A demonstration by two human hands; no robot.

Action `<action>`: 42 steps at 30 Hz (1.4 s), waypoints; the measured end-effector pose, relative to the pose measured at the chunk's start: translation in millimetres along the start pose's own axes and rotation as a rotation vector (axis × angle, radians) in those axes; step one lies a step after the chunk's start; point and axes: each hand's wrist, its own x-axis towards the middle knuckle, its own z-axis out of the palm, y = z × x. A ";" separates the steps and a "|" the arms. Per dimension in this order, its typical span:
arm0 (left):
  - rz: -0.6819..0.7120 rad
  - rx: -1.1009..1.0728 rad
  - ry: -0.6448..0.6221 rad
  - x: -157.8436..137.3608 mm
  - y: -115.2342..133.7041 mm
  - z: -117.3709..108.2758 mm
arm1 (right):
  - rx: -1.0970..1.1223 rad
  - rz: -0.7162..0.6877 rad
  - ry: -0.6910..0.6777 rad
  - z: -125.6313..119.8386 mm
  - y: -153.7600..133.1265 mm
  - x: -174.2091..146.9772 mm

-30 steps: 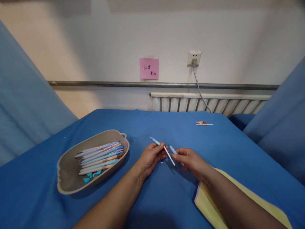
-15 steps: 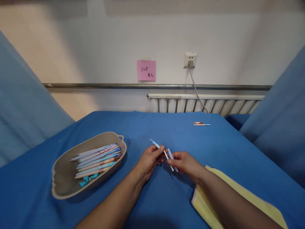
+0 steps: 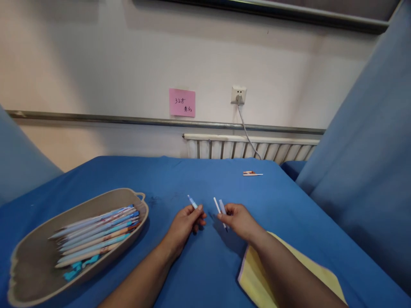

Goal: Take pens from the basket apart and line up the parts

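My left hand is closed around a blue pen barrel, whose tip end points up and away. To its right, my right hand pinches a thin white pen refill together with a pale lavender pen cap or barrel piece. The two hands are apart, held above the blue cloth. On the left, a grey-brown basket holds several pens in blue, white and peach, with turquoise pieces beneath them.
A yellow cloth lies under my right forearm. Small pen parts rest near the far right of the table. Behind are a pink note, a socket with a plugged cable, a radiator and blue curtains.
My hands have moved apart. The white refill has come out of the barrel in my left hand and is now in my right hand beside the lavender piece. The view has shifted.
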 end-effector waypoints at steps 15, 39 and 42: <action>0.119 0.415 -0.174 4.2 -7.3 -0.4 | -0.884 0.066 0.019 -81.1 19.9 4.4; 0.114 0.408 -0.160 10.5 -10.9 -4.6 | -1.289 0.042 0.256 -151.7 48.3 120.9; 0.081 0.386 -0.149 10.3 -9.6 -4.2 | -1.268 0.036 0.284 -147.0 41.7 109.6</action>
